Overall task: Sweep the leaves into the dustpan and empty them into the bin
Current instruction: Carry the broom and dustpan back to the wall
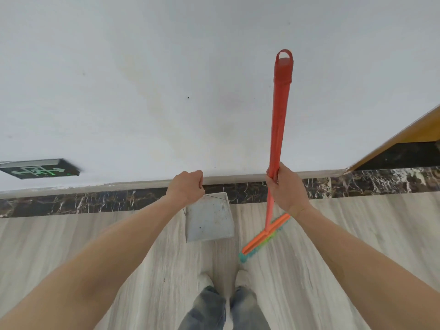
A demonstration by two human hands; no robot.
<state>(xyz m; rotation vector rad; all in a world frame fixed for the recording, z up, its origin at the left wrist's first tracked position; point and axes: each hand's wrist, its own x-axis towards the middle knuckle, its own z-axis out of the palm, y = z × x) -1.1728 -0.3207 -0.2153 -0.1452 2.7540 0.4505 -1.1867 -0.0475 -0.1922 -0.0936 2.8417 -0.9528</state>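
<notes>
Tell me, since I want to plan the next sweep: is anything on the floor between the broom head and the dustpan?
Nothing visible. The broom head sits just right of the dustpan, with only bare floor between them. The right hand holds the broom, and the left hand holds the dustpan's handle. No leaves or bin show in view.
</notes>
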